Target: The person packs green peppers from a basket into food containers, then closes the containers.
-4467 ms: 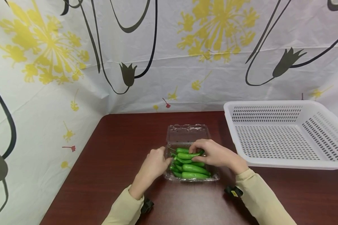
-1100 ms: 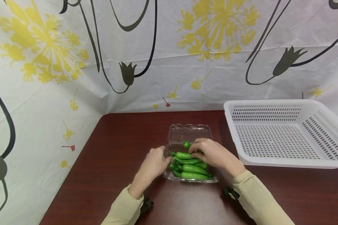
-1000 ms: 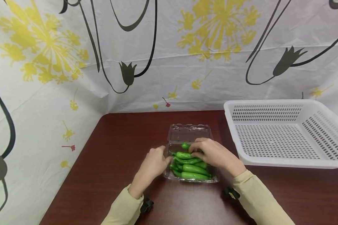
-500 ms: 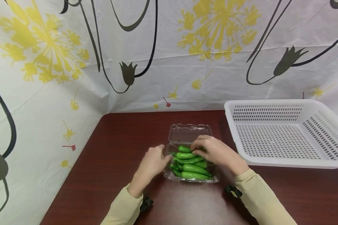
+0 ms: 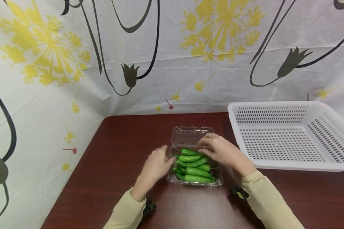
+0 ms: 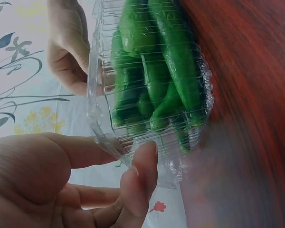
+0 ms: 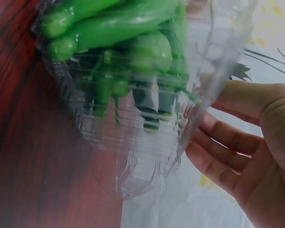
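A clear plastic clamshell container (image 5: 218, 182) stands on the dark red table, its lid (image 5: 186, 136) folded back behind it. Several green chili peppers (image 5: 197, 179) lie crosswise inside, roughly side by side. My left hand (image 5: 155, 165) holds the container's left side, the fingertips (image 6: 146, 159) against the outside of the ribbed wall in the left wrist view. My right hand (image 5: 219, 149) is over the back right part, thumb and fingers apart, near the right end of the rearmost pepper (image 5: 189, 152). No pepper shows between its fingers in the right wrist view (image 7: 247, 137).
To the right stands a large white perforated plastic basket (image 5: 240, 152). A white cloth with printed flowers (image 5: 172, 76) hangs behind the table (image 5: 126, 143) and along its left side. Black wrist cameras (image 5: 149, 208) sit under the beige sleeves (image 5: 270, 197).
My right hand has laid a pepper at the back of the container, let it go and drawn slightly right. The rearmost peppers now lie straighter. My left hand has stayed at the container's side.
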The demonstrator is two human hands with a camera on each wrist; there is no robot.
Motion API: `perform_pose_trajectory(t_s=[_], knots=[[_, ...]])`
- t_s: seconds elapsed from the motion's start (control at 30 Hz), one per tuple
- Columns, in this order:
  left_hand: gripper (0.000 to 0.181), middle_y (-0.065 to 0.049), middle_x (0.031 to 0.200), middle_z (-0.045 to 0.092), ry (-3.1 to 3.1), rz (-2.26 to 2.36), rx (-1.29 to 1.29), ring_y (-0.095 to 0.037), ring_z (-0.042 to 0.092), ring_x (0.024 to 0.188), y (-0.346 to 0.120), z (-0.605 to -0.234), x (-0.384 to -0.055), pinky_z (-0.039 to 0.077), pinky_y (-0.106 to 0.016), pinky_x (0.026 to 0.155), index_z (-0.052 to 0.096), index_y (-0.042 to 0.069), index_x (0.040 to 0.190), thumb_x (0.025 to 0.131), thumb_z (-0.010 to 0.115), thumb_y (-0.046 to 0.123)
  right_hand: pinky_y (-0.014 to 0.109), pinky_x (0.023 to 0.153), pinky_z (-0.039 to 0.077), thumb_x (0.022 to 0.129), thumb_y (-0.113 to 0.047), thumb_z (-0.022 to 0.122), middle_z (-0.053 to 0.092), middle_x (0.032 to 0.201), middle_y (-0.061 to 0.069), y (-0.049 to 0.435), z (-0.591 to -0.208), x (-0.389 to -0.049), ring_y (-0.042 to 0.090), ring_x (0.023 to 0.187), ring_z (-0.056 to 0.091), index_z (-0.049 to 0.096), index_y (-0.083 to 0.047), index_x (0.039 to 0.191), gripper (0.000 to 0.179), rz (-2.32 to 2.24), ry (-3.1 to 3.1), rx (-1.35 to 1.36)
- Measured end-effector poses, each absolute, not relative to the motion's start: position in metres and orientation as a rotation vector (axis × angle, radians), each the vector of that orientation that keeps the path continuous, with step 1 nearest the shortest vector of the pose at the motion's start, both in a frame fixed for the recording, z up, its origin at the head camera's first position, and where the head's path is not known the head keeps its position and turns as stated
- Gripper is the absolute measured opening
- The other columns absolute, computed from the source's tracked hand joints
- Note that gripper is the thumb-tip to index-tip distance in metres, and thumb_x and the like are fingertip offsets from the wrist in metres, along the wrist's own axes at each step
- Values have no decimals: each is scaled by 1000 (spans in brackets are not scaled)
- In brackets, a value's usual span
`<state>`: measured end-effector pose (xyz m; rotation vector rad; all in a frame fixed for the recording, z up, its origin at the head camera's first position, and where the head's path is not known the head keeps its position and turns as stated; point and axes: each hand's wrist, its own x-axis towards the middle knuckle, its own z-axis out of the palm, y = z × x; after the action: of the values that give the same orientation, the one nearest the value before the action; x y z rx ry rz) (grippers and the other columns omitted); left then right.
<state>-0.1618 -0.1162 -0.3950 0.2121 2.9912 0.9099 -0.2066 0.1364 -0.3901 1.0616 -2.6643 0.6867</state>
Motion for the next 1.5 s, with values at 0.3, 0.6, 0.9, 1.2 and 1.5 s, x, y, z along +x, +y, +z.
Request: perform_pose_trajectory(t_s=[0.3,0.6,0.9,1.2,1.5], knots=[[57,-10,89,61,3044,919,238,-23,62,78,-117,-399,-162,53,-43,74,53,-10,137,91,74,16,46,91,51,92,-17,76,66,112,10,141,-388,-209,28,106,64,71,-4,114,26,651,-2700,950],[56,-12,95,62,3032,949,247,-26,63,84,-117,-403,-165,53,-45,76,52,-10,138,93,73,16,50,96,49,91,-15,75,63,117,15,146,-385,-208,33,112,62,68,-2,121,33,646,-2744,909],[52,-11,92,62,3028,976,306,-24,63,83,-117,-406,-167,53,-44,77,54,-12,135,93,72,14,51,90,51,91,-17,75,60,120,17,144,-385,-204,33,108,63,64,-2,127,40,620,-2830,842],[43,-8,88,61,3017,975,371,-21,61,80,-115,-408,-169,52,-40,74,55,-12,133,98,65,12,52,83,54,92,-16,74,59,121,19,141,-386,-202,33,102,65,63,-3,129,40,582,-2890,807],[39,-15,101,66,3028,1000,368,-30,66,93,-114,-411,-168,53,-49,86,54,-10,136,102,57,10,53,90,50,89,-8,75,60,113,21,142,-389,-202,38,104,61,66,2,123,36,600,-2870,772]])
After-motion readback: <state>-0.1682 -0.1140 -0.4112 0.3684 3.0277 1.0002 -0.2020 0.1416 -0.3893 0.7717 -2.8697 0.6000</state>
